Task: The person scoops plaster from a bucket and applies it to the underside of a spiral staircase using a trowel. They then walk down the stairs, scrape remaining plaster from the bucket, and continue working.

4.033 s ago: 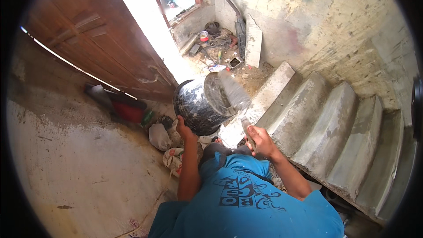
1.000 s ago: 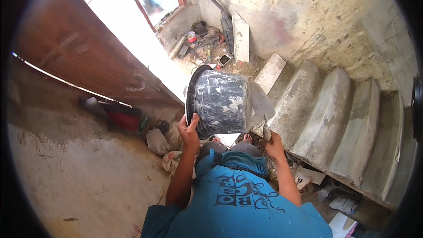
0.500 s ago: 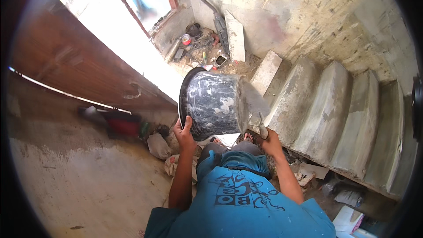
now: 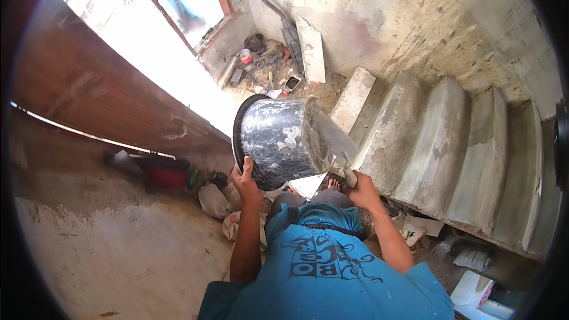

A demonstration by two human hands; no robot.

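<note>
Left hand [image 4: 248, 186]: clamped on the tilted black bucket [image 4: 275, 137] at its left rim. Right hand [image 4: 363, 192]: closed around the trowel [image 4: 335, 137] by the bucket's right end. Caution: trowel pressure could break the one-handed grip, dropping the bucket toward the bare feet [image 4: 334, 184].

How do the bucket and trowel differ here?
The bucket is bulky and round; the trowel has a flat blade. The bucket is black with pale smears; the trowel's blade is grey. The left hand holds the bucket's rim, the right hand the trowel's handle. Both are held.
</note>
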